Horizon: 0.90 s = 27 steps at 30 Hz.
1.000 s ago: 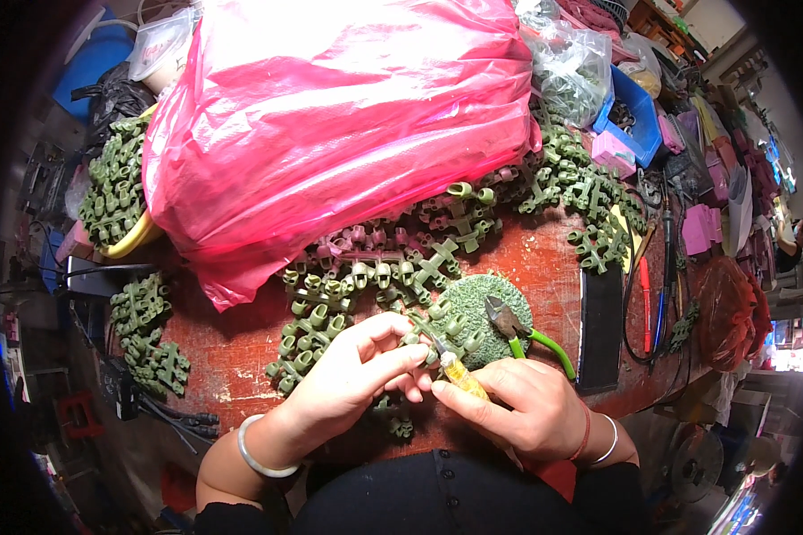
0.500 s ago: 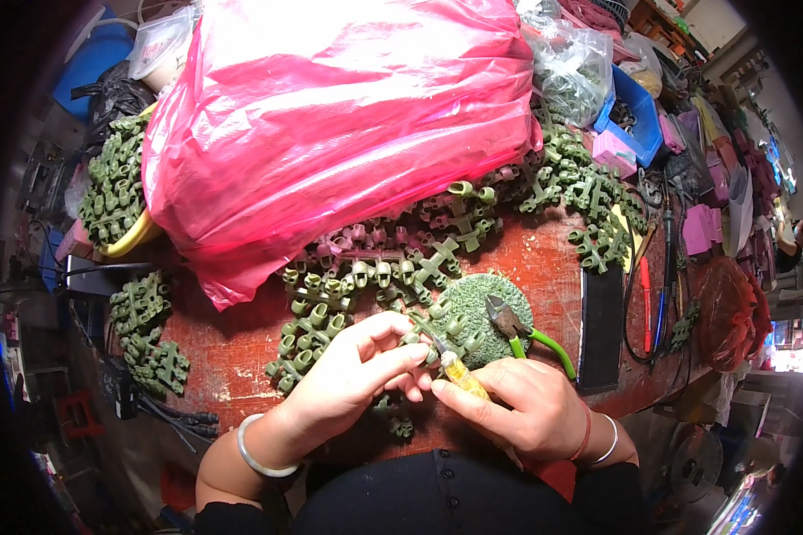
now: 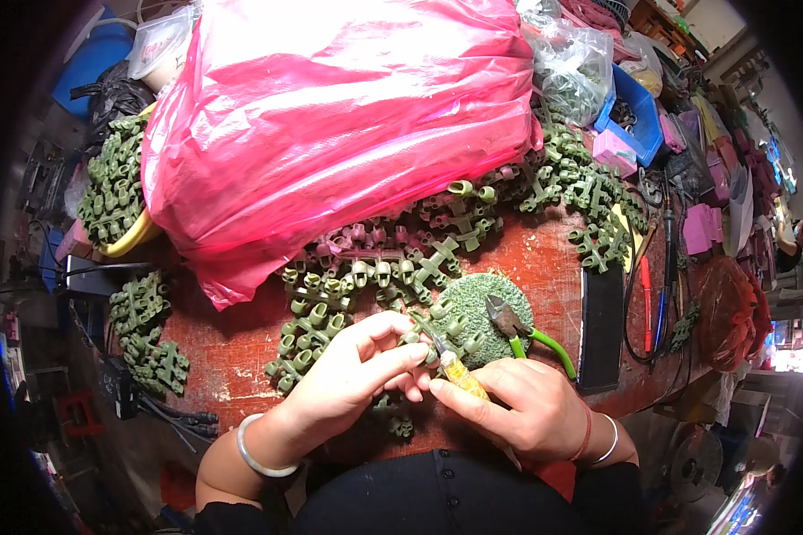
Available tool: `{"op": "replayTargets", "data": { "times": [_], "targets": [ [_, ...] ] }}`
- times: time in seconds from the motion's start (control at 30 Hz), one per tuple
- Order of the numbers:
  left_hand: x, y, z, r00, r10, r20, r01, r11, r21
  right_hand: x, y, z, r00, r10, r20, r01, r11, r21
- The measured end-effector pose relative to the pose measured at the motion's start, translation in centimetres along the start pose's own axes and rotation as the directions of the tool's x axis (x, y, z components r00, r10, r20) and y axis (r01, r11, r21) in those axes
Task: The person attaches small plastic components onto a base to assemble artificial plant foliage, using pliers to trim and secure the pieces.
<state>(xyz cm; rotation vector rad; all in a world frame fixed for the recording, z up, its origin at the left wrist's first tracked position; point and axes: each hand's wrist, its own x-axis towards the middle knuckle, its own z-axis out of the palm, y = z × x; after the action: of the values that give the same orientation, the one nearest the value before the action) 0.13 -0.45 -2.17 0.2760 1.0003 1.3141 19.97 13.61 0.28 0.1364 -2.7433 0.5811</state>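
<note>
My left hand [image 3: 366, 366] is closed, its thumb and fingers pinching a branched green molded piece [image 3: 458, 326] with small cup-like ends. In my right hand [image 3: 531, 401] is a slim pointed tool with a yellow handle [image 3: 462, 376]. Its thin metal tip reaches the held piece near my left fingertips; the exact contact is too small to make out. Just beyond, a round speckled green pad [image 3: 486, 287] lies under the piece. Green-handled cutting pliers [image 3: 517, 328] rest on the pad, jaws pointing away from me.
Similar green pieces [image 3: 308, 334] lie in heaps across the red worn table [image 3: 232, 357]. A large pink plastic bag [image 3: 348, 125] covers the back. At the right are a dark flat slab [image 3: 600, 325], a red pen-like stick [image 3: 646, 299], cables and a blue bin [image 3: 633, 116].
</note>
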Motion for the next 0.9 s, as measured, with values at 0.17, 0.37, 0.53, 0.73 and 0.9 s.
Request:
{"op": "replayTargets", "data": {
  "times": [0.17,0.37,0.53,0.73,0.9],
  "targets": [
    [0.05,-0.1,-0.11,1.0,0.002,0.003,-0.002,1.0,-0.006,0.03,-0.07,-0.12,1.0,0.003,0.016,-0.003,1.0,-0.003],
    [0.03,-0.1,-0.11,1.0,-0.003,0.001,0.003,1.0,-0.012,-0.04,0.0,0.0,1.0,0.002,0.011,-0.002,1.0,0.007],
    [0.0,-0.05,-0.02,1.0,0.004,0.001,-0.004,1.0,-0.002,-0.05,-0.02,-0.01,1.0,0.003,0.008,-0.003,1.0,0.009],
    [-0.07,0.14,0.19,1.0,0.01,-0.002,-0.01,1.0,0.02,0.05,-0.09,-0.12,1.0,0.009,0.011,-0.009,1.0,0.023],
    [-0.05,0.06,0.09,1.0,0.006,-0.004,-0.006,1.0,0.012,0.06,-0.1,-0.08,1.0,0.008,0.015,-0.009,1.0,0.02]
  ]
}}
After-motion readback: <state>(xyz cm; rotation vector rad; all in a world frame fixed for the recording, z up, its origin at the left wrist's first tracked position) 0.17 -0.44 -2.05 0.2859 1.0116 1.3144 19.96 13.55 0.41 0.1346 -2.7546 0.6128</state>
